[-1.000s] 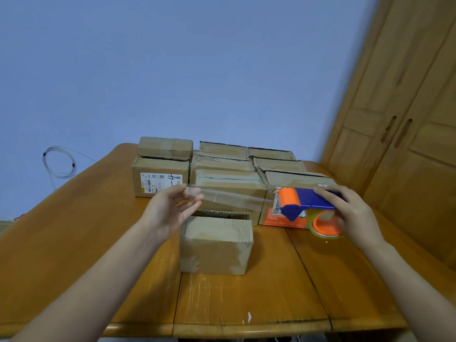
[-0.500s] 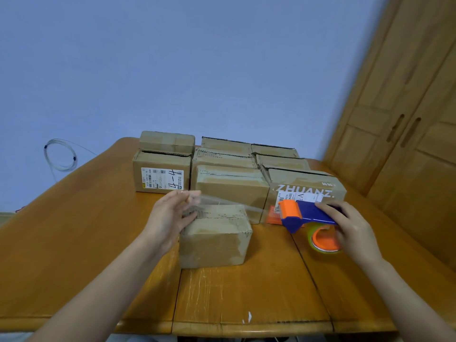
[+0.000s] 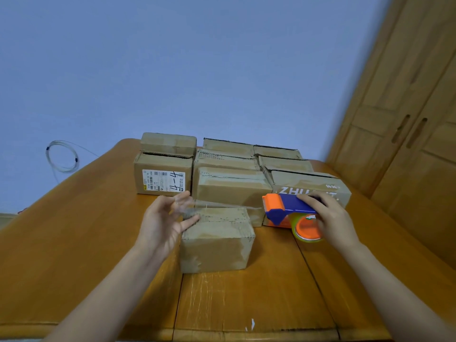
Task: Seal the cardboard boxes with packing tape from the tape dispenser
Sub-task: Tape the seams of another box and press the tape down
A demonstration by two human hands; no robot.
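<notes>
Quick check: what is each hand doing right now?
Left hand: holds the free end of the clear tape over the front box.
Right hand: grips the tape dispenser.

Tape (image 3: 227, 206) stretched over box (image 3: 217, 240)

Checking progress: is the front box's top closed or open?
Closed: the front box shows its flaps lying flat, with clear tape stretched just above.
</notes>
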